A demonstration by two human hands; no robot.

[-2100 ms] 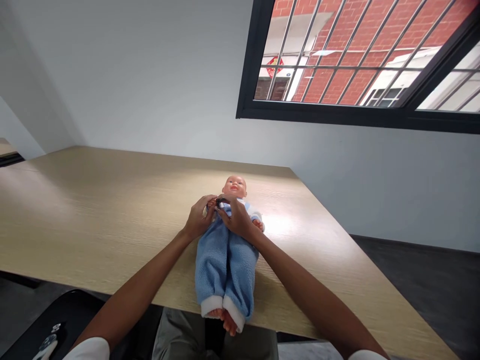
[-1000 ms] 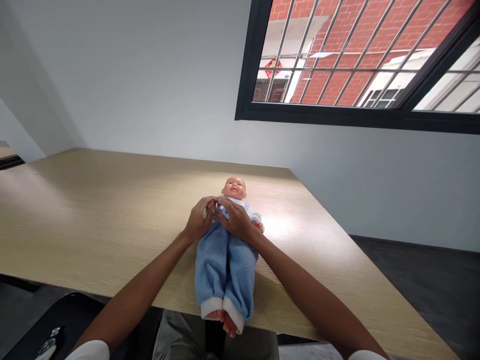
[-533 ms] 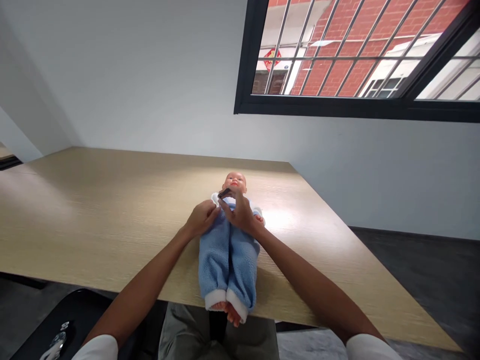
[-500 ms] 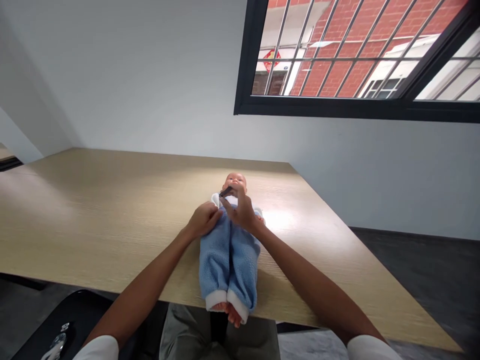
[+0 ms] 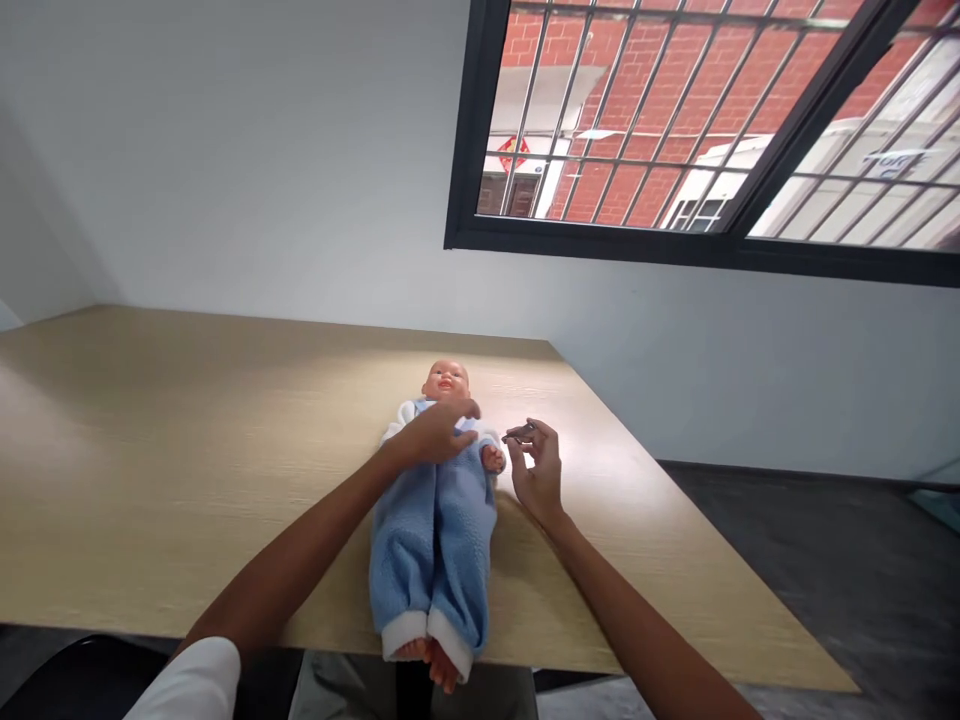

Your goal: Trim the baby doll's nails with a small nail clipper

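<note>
A baby doll (image 5: pixel 466 530) in a blue and white outfit lies on its back, head away from me and bare feet at the table's near edge. My left hand (image 5: pixel 437 432) reaches across its chest, thumb and fingers apart, with nothing seen between them. To the doll's side, my right hand (image 5: pixel 538 470) pinches a small dark metal nail clipper (image 5: pixel 519 433) between thumb and fingers. Its tip points left, just above the doll's small hand (image 5: pixel 493 458) and apart from it. Part of the doll's chest is hidden behind my left hand.
The pale wooden table (image 5: pixel 187 450) carries the doll near its right end. Behind stands a grey-white wall (image 5: pixel 262 150) with a dark-framed, barred window (image 5: pixel 600 240). A black chair (image 5: pixel 82 680) is below at the left.
My right hand has moved right, away from the doll's chest, with the nail clipper. My left hand has left the doll's left-side sleeve and moved right over its chest. The view has shifted.
</note>
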